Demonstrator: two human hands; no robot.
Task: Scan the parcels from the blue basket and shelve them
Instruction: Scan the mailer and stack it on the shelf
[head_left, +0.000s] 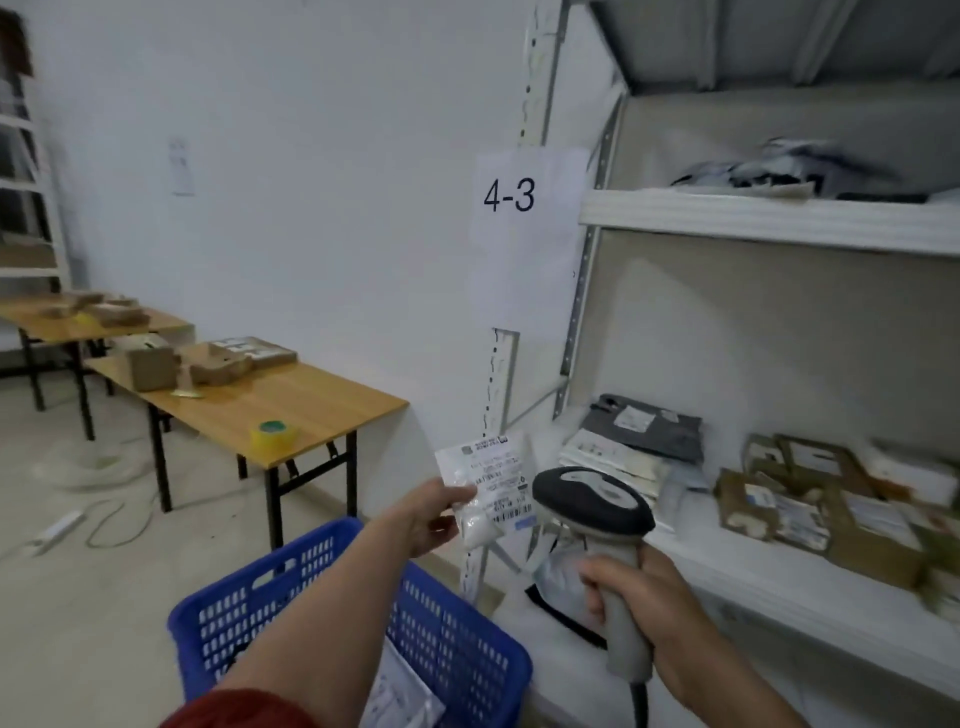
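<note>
Left hand (431, 514) around parcel (491, 486) edge.

I see a plain white wall (311, 156) ahead, with a paper sign reading 4-3 (511, 197) taped beside a pale metal shelving unit (769, 218) on the right. On the left, two wooden worktops (291, 400) on black folding legs stand on a grey concrete floor (104, 545), where loose cables (111, 514) lie. Light is even and soft.
</note>
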